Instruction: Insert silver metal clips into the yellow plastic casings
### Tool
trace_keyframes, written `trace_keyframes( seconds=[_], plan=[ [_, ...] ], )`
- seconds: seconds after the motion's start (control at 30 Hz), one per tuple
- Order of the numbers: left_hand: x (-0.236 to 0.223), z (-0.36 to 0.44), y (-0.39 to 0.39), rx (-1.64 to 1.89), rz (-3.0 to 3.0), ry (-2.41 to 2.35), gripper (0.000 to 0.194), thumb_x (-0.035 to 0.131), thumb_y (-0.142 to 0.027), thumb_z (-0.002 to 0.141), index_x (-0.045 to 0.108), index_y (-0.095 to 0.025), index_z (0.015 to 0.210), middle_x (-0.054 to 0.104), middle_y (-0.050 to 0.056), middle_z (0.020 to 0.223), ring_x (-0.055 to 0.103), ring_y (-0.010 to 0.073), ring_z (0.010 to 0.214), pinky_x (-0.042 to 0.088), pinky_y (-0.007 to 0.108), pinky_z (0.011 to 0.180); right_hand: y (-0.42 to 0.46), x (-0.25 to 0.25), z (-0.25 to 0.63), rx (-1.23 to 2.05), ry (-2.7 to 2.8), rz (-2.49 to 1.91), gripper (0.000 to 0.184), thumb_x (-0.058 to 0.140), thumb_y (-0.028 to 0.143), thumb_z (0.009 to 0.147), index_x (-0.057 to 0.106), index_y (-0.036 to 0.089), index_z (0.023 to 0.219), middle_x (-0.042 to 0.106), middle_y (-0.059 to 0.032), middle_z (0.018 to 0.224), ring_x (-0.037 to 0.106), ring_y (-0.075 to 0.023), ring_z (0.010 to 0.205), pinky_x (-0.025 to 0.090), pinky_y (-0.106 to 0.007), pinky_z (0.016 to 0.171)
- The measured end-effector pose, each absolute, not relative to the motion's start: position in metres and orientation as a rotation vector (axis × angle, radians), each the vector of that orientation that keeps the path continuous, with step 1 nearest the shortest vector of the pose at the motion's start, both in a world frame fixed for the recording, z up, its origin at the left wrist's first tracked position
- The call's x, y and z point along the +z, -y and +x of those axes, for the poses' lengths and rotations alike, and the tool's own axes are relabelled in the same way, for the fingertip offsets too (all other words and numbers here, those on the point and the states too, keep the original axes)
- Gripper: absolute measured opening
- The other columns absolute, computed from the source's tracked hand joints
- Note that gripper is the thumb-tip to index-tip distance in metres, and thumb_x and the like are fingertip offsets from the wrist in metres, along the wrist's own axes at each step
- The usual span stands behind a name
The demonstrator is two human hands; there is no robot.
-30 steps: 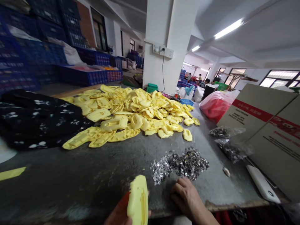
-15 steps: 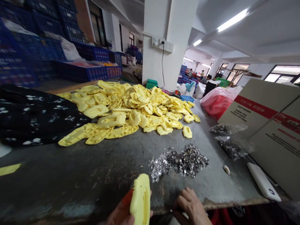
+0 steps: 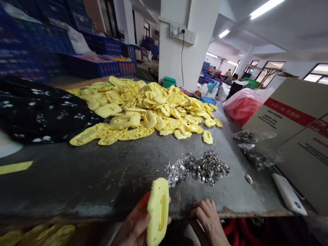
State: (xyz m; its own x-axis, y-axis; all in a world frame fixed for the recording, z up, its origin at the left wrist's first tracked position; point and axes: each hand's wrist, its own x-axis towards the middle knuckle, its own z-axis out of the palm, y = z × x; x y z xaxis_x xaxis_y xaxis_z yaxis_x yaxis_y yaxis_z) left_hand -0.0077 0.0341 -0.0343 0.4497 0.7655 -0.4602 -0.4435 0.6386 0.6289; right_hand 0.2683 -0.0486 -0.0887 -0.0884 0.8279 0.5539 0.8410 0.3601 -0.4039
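My left hand (image 3: 135, 220) is closed around a pale yellow plastic shell (image 3: 158, 212). The shell stands almost upright at the front edge of the table, its long recessed slot facing me. An orange wrap shows on one of the left fingers. My right hand (image 3: 206, 218) rests at the table edge to the right, fingers loosely bent and slightly apart, with nothing visible in them. Its thumb side is partly hidden. Just beyond both hands lies a heap of small shiny metal clips (image 3: 197, 167). Farther back, a large pile of similar yellow shells (image 3: 153, 109) spreads across the table.
A dark patterned cloth (image 3: 46, 112) covers the left side. Bags of metal parts (image 3: 256, 153), a white power bank (image 3: 289, 194) and a large carton (image 3: 289, 119) stand or lie at right. A pillar (image 3: 187, 58) rises behind the table. Blue crates (image 3: 97, 65) are stacked back left.
The view has tilted down and turned slightly left. My left hand has brought the yellow shell slightly up, showing more of it. My right hand stays at the table edge.
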Motion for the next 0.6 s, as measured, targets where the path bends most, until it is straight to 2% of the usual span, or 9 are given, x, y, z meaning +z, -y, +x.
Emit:
trace_keyframes(
  seconds=[0.07,0.13,0.2,0.27,0.4,0.6],
  plan=[
    [-0.028,-0.008,-0.033,0.730,0.484,-0.776,0.121,0.109,-0.058,0.085,0.045,-0.034,0.184,0.081,0.022,0.161,0.091,0.0451,0.113,0.069,0.033,0.054,0.049,-0.056,0.265,0.293,1.775,-1.340,0.023,0.056,0.033,0.124,0.068,0.029,0.104,0.079,-0.0017,0.101,0.075,-0.0223,0.093,0.056,-0.036,0.083],
    [-0.018,-0.008,-0.029,0.663,0.521,-0.704,0.116,0.107,-0.060,0.087,0.048,-0.031,0.183,0.082,0.024,0.158,0.092,0.0454,0.113,0.070,0.033,0.056,0.052,-0.019,0.263,0.594,1.620,-1.227,0.025,0.062,0.042,0.124,0.069,0.028,0.104,0.075,0.0001,0.091,0.075,-0.0197,0.084,0.060,-0.032,0.075],
    [-0.010,-0.007,-0.026,0.618,0.544,-0.577,0.118,0.105,-0.064,0.089,0.046,-0.031,0.185,0.085,0.023,0.151,0.093,0.0426,0.104,0.072,0.035,0.057,0.049,0.011,0.263,0.806,1.538,-1.239,0.021,0.071,0.044,0.121,0.074,0.029,0.106,0.078,0.0005,0.095,0.077,-0.0186,0.089,0.064,-0.031,0.082],
    [-0.008,-0.006,-0.024,0.558,0.537,-0.460,0.111,0.099,-0.066,0.094,0.046,-0.033,0.186,0.083,0.023,0.155,0.093,0.0416,0.106,0.074,0.035,0.061,0.040,0.026,0.263,1.037,1.439,-1.192,0.014,0.084,0.042,0.113,0.081,0.030,0.108,0.082,0.0003,0.099,0.080,-0.0185,0.093,0.066,-0.031,0.086],
    [-0.012,-0.005,-0.020,0.497,0.488,-0.369,0.097,0.092,-0.070,0.099,0.055,-0.026,0.177,0.080,0.024,0.157,0.092,0.0431,0.114,0.076,0.034,0.064,0.024,0.032,0.257,1.180,1.311,-1.171,0.006,0.093,0.029,0.106,0.088,0.030,0.109,0.085,0.0026,0.097,0.080,-0.0144,0.087,0.066,-0.027,0.083],
    [-0.010,-0.005,-0.012,0.487,0.453,-0.385,0.081,0.089,-0.073,0.101,0.067,-0.021,0.158,0.082,0.021,0.153,0.091,0.0445,0.120,0.076,0.032,0.064,0.022,0.044,0.252,1.187,1.422,-1.169,0.016,0.086,0.015,0.108,0.091,0.029,0.114,0.090,0.0035,0.106,0.083,-0.0101,0.095,0.066,-0.021,0.089]
  ],
)
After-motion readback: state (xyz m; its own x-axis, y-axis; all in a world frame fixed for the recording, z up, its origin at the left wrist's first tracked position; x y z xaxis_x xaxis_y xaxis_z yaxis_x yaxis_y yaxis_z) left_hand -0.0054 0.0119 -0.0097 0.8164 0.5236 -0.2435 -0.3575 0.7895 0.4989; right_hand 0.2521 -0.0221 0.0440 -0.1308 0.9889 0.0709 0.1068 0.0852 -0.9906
